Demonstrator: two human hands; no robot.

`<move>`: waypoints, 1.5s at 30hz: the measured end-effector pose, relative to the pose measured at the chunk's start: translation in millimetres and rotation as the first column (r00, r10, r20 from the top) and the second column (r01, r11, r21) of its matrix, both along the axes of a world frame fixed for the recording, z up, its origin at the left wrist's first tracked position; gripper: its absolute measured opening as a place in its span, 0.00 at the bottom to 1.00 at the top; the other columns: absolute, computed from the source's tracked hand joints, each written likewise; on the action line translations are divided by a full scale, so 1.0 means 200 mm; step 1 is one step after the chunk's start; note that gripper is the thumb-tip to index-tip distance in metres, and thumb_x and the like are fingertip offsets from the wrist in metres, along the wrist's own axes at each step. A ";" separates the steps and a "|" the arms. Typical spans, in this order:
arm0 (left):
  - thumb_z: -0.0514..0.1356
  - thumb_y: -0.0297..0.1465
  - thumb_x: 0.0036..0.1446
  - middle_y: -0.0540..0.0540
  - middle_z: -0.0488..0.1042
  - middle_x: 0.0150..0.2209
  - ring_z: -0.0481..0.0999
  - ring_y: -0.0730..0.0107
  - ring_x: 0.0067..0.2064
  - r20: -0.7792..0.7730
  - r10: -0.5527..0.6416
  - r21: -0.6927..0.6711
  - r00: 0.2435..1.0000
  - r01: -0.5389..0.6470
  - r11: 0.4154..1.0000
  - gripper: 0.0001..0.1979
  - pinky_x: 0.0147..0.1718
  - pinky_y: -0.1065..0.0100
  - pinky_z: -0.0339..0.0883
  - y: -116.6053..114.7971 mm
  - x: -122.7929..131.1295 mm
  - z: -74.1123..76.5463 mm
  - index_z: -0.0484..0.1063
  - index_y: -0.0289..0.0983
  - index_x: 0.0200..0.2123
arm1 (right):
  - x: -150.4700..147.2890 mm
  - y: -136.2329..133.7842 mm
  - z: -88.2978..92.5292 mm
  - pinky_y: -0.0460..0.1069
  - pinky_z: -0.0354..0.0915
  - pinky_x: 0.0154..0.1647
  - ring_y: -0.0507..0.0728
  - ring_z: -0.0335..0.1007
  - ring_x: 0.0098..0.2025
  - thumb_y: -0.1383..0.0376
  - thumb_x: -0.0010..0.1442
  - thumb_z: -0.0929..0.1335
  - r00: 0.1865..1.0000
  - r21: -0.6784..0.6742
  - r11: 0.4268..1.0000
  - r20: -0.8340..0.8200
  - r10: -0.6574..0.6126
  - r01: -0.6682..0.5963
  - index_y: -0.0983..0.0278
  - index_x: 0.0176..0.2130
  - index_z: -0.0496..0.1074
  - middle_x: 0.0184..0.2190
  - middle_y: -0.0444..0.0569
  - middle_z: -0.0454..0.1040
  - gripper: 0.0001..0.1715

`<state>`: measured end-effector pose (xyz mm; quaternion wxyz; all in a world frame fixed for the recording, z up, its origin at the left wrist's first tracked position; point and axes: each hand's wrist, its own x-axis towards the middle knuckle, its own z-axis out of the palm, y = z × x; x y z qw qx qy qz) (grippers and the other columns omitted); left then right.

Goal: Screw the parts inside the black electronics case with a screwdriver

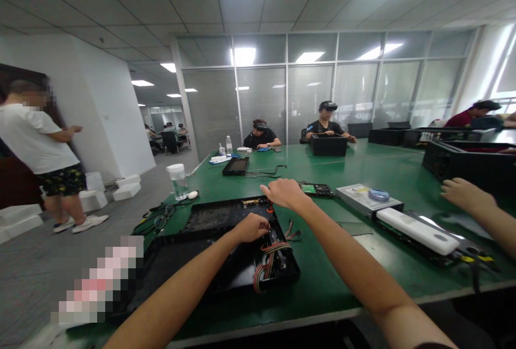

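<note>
- Case [293,271], black, shallow, open; lying on the green table [322,263] directly before the person, its broad floor dark and partly glossy.
- Ribbon cables [277,247], striped in red, dark and pale strands; looped and bunched along the case's right side, one bend hanging over the near edge.
- Brownish-gold strip [253,203], seated at the case's far edge.
- Left hand [253,227], low over the case, forearm slanting in from lower left; fingers bent and drawn close together beside the cables. Cannot tell whether they pinch anything.
- Right hand [284,193], higher and farther out, wrist bent, forearm reaching from lower right; fingers curled around the top of an upright tool [270,209] with an orange-red part, above the case's far right portion.
</note>
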<state>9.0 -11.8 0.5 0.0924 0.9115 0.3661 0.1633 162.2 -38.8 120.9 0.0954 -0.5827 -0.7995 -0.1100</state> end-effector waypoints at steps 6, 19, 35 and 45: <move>0.57 0.25 0.48 0.51 0.73 0.24 0.69 0.76 0.26 0.010 -0.020 -0.005 1.000 0.020 1.000 0.07 0.28 0.77 0.58 0.00 0.00 0.00 0.74 0.34 0.30 | 0.04 -0.02 -0.02 0.50 0.58 0.36 0.60 0.69 0.38 0.50 0.59 0.54 0.985 -0.109 0.979 -0.018 0.172 -0.173 0.65 0.39 0.69 0.38 0.56 0.73 0.27; 0.57 0.25 0.48 0.50 0.73 0.24 0.69 0.76 0.26 0.028 -0.035 -0.043 0.999 0.036 0.998 0.07 0.27 0.77 0.58 0.02 -0.01 0.00 0.74 0.34 0.31 | 0.04 -0.07 0.00 0.52 0.57 0.37 0.63 0.68 0.39 0.48 0.60 0.49 0.993 -0.018 0.993 0.018 0.118 -0.117 0.67 0.40 0.68 0.38 0.60 0.73 0.32; 0.55 0.25 0.50 0.50 0.72 0.24 0.67 0.76 0.25 0.005 -0.012 0.017 1.000 0.012 1.000 0.06 0.26 0.76 0.56 0.03 -0.02 0.02 0.73 0.34 0.29 | 0.11 0.05 0.03 0.47 0.51 0.31 0.57 0.66 0.33 0.50 0.61 0.52 0.962 -0.043 0.961 -0.039 0.271 -0.272 0.64 0.35 0.67 0.31 0.52 0.72 0.26; 0.55 0.27 0.53 0.49 0.74 0.29 0.70 0.73 0.30 -0.065 -0.030 0.075 0.997 0.035 0.997 0.06 0.31 0.75 0.58 0.07 -0.03 0.08 0.72 0.36 0.32 | 0.13 0.14 0.10 0.47 0.52 0.30 0.57 0.67 0.32 0.52 0.60 0.54 0.956 -0.076 0.954 -0.075 0.285 -0.291 0.63 0.34 0.68 0.29 0.50 0.72 0.23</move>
